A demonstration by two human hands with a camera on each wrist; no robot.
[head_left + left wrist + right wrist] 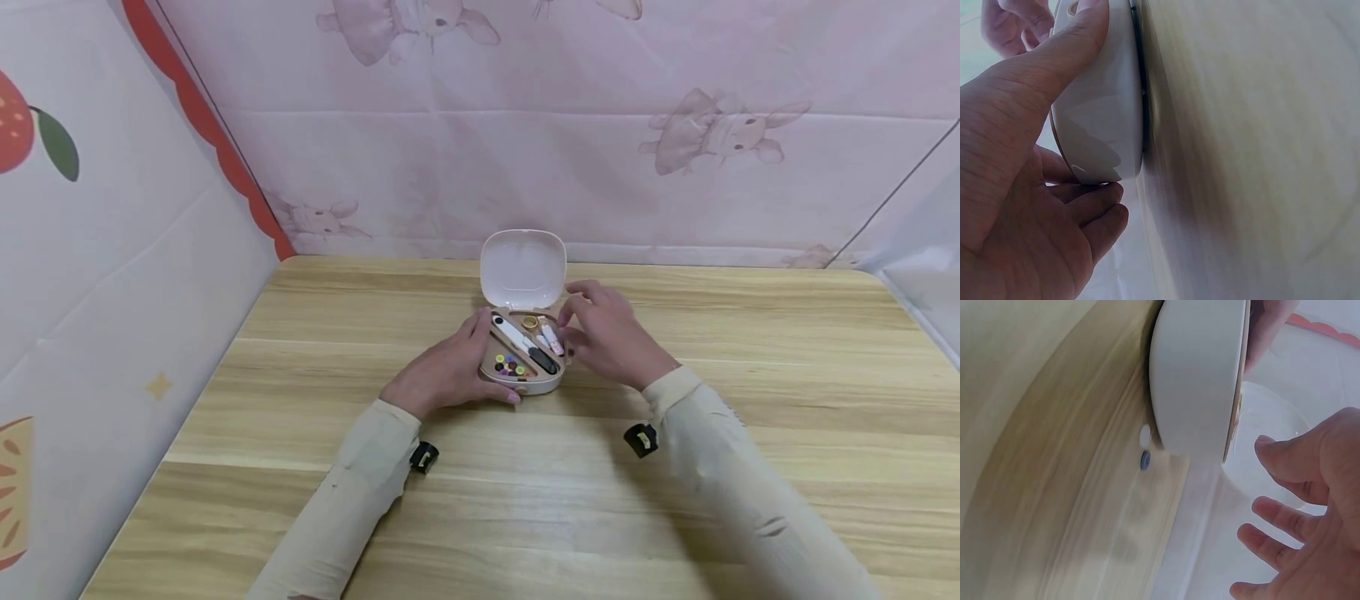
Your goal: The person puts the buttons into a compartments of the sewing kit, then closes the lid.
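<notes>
A small white sewing box (543, 386) stands on the table with its lid (522, 268) raised. My left hand (450, 367) grips its left side, the thumb along the front wall and the other fingers round the side. At the box's right side is my right hand (611, 333), its bent fingers over the rim in the head view. In the right wrist view, thumb and fingers stand apart with nothing between them. Inside the box lie a white-and-black tool (525, 343), coloured buttons (510, 367), a gold ring (530, 322) and a small white tube (551, 339).
A white button (1145, 436) and a dark blue button (1145, 460) lie on the wooden table (525, 500) beside the box. Behind the table hangs a pink rabbit-print cloth (525, 167). A white printed cloth (135, 292) covers the left side.
</notes>
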